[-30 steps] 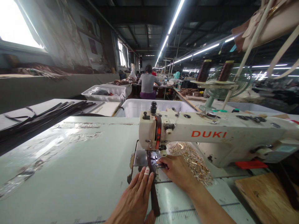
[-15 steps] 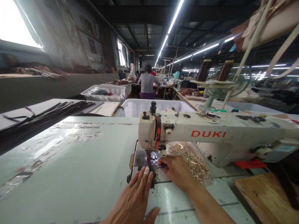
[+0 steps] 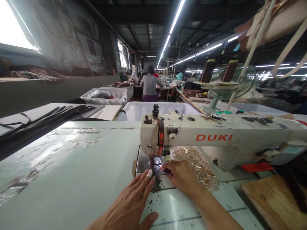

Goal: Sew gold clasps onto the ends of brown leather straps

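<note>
A white DUKI sewing machine [image 3: 216,137] stands on the pale green table [image 3: 72,172]. My left hand [image 3: 131,203] lies flat on the table with its fingers stretched out. Its taped fingertip touches the metal plate just left of the presser foot [image 3: 155,164]. My right hand [image 3: 183,177] sits right of the foot, fingers pinched together at the needle area on something small I cannot make out. Only a short dark brown strap end [image 3: 152,163] shows under the foot.
A clear bag of gold metal fittings [image 3: 200,167] lies under the machine arm by my right wrist. Black straps [image 3: 48,119] lie at the far left, and white bins [image 3: 144,110] sit behind. A wooden board [image 3: 275,201] is at the right, with a fan [image 3: 230,83] and thread spools [image 3: 207,72] above. A person [image 3: 150,84] sits ahead.
The dark strap that ran from the needle back under my left hand has fed away through the machine. My left hand slid slightly forward and left; the right hand stayed.
</note>
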`<control>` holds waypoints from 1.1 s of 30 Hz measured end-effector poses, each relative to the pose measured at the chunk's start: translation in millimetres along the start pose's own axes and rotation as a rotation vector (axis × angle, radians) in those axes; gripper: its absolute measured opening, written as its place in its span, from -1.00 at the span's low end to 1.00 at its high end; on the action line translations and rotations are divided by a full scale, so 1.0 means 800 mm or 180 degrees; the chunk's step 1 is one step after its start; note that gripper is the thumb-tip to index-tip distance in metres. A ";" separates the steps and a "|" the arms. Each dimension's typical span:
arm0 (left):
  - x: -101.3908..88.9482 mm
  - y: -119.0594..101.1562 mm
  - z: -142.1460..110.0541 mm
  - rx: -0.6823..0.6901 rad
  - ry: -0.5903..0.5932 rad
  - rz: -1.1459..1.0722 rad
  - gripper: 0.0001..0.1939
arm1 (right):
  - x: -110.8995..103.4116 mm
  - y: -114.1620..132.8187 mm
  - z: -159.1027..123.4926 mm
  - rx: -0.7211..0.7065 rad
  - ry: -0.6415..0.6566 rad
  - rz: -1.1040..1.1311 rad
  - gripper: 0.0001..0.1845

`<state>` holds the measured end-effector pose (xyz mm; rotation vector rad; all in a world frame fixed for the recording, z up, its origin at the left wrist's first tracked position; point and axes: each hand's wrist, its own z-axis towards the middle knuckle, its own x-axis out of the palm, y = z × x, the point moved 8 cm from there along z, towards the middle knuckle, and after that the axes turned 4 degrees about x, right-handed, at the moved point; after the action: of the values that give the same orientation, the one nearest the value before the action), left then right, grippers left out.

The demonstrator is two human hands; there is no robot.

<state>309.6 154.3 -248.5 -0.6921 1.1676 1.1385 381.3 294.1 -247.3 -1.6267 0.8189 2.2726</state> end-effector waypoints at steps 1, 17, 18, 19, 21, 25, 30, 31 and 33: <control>0.001 0.004 -0.002 0.0009 0.0003 -0.0133 -0.29 | 0.000 0.000 0.000 0.0006 -0.0001 0.0006 -0.79; 0.012 0.043 -0.022 -0.0134 0.0364 -0.1810 -0.52 | 0.005 -0.005 -0.001 0.0059 0.0053 -0.0057 -0.73; 0.008 0.036 -0.031 -0.0100 0.0445 -0.2179 -0.55 | 0.006 -0.005 -0.001 0.0049 0.0042 -0.0045 -0.74; 0.002 0.037 -0.038 -0.0242 0.0422 -0.2454 -0.56 | 0.007 -0.004 0.000 0.0033 0.0037 -0.0022 -0.75; -0.009 0.051 -0.043 -0.0559 0.0338 -0.2644 -0.53 | 0.008 -0.004 0.000 -0.0004 0.0022 0.0019 -0.75; -0.007 0.114 -0.014 -0.1189 0.0034 -0.2187 -0.68 | 0.008 -0.005 0.001 -0.0016 -0.0026 0.0044 -0.68; 0.020 0.124 0.036 0.0037 -0.0346 -0.1644 -0.72 | 0.005 -0.004 -0.003 -0.0053 -0.0077 -0.0032 -0.83; 0.026 0.123 0.040 0.0146 -0.0363 -0.1685 -0.73 | 0.006 -0.002 -0.003 -0.0094 -0.0063 -0.0037 -0.84; 0.035 0.120 0.045 0.0292 -0.0419 -0.1730 -0.75 | 0.010 0.001 -0.004 -0.0195 -0.0013 -0.0034 -0.81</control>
<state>231.4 226.2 -252.1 -0.7893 0.8410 0.6568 380.3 290.5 -255.3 -1.6478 0.7451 2.3145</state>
